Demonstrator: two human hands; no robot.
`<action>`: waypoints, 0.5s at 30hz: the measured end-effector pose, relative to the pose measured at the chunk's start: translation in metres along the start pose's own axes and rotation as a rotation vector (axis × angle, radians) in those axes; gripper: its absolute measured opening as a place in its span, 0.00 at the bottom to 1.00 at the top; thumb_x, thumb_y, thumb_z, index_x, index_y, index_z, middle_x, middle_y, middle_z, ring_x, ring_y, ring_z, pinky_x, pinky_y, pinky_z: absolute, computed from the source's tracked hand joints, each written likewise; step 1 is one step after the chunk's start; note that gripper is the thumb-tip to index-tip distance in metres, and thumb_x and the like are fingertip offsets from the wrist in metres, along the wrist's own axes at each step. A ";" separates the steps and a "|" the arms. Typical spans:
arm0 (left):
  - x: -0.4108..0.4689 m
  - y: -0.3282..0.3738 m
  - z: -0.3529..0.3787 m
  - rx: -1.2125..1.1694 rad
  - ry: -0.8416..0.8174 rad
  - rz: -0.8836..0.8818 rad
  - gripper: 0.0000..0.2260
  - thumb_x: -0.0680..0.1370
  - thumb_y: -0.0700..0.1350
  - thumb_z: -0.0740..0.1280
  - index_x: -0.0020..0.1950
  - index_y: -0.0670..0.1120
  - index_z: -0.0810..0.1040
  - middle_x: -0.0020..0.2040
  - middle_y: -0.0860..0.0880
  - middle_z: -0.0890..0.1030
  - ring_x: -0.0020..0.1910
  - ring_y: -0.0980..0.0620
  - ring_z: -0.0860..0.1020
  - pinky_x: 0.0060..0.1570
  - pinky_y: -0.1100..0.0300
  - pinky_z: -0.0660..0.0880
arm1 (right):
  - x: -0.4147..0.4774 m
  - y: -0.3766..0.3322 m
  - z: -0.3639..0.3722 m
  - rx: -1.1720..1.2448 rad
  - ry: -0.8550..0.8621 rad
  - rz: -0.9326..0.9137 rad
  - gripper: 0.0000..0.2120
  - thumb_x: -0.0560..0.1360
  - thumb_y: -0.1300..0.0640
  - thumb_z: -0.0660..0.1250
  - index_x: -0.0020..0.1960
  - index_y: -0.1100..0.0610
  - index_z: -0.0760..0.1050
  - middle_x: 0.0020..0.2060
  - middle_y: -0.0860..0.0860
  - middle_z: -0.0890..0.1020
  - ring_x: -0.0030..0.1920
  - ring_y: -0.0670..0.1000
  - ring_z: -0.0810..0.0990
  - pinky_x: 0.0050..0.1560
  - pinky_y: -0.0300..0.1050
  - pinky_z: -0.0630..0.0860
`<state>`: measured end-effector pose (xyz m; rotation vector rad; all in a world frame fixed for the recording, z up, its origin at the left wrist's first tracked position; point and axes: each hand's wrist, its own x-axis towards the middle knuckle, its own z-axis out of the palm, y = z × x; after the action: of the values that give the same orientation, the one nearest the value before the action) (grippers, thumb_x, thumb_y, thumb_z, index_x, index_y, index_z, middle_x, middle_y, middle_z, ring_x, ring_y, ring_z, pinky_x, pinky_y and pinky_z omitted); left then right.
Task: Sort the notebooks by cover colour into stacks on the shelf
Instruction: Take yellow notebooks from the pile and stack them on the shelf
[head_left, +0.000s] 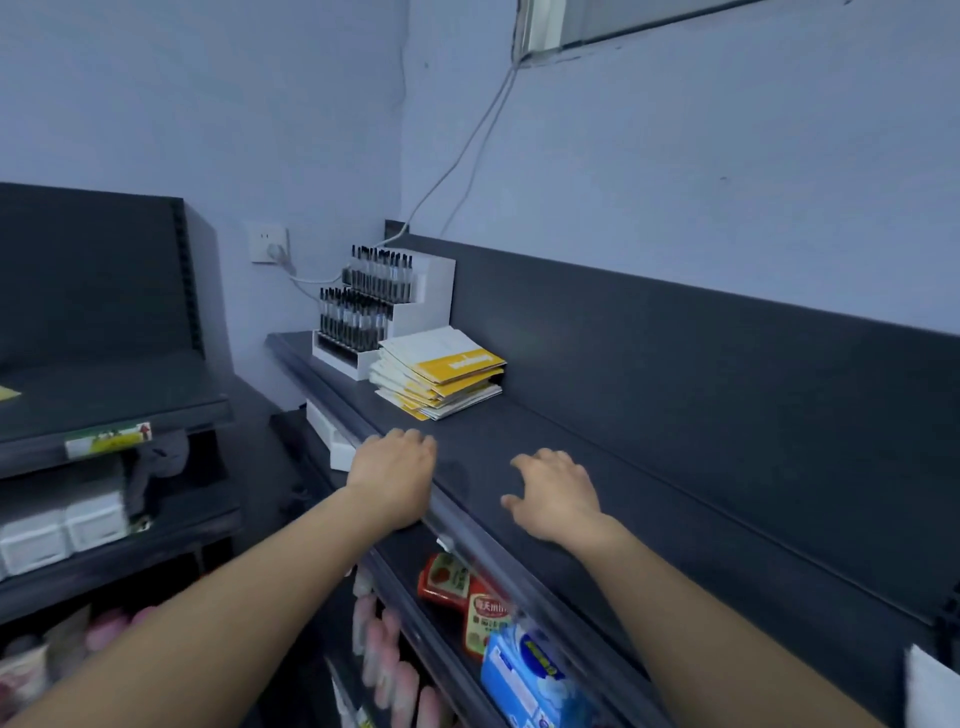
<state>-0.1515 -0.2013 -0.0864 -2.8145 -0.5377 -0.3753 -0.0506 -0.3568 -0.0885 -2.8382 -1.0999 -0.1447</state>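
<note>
Our left hand (392, 475): loose on the shelf (597, 457) edge.
Our right hand (558, 493): fingers spread, empty.
Notebooks (439, 374): one yellow stack.

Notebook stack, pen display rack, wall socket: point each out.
notebook stack (464, 363), head view, yellow band of the top cover.
pen display rack (436, 291), head view, white side panel.
wall socket (261, 236), head view, white faceplate.

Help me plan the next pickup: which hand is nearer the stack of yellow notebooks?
Left. The left hand rests on the shelf edge, just in front of the notebooks; the right hand lies on the shelf farther right, away from them.
</note>
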 end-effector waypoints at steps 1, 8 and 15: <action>0.012 -0.006 0.003 -0.001 -0.002 -0.003 0.13 0.78 0.44 0.60 0.62 0.45 0.70 0.59 0.47 0.74 0.60 0.46 0.72 0.54 0.54 0.69 | 0.014 -0.002 0.001 0.005 0.002 -0.004 0.24 0.78 0.45 0.62 0.70 0.54 0.67 0.65 0.54 0.72 0.67 0.56 0.67 0.66 0.51 0.64; 0.087 -0.046 0.023 -0.006 0.010 -0.036 0.13 0.79 0.48 0.60 0.62 0.45 0.70 0.60 0.47 0.74 0.61 0.46 0.72 0.55 0.53 0.69 | 0.104 -0.012 0.005 0.029 -0.006 -0.014 0.24 0.78 0.45 0.62 0.71 0.54 0.67 0.66 0.54 0.71 0.68 0.56 0.66 0.67 0.51 0.64; 0.144 -0.083 0.037 -0.026 0.017 -0.052 0.13 0.80 0.49 0.58 0.61 0.45 0.71 0.59 0.45 0.75 0.60 0.45 0.73 0.53 0.54 0.70 | 0.171 -0.029 0.014 0.105 -0.033 0.010 0.25 0.78 0.42 0.60 0.71 0.54 0.66 0.67 0.53 0.70 0.69 0.56 0.65 0.67 0.52 0.64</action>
<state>-0.0468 -0.0694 -0.0619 -2.8238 -0.6081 -0.4183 0.0562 -0.2196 -0.0803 -2.7619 -1.0657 -0.0386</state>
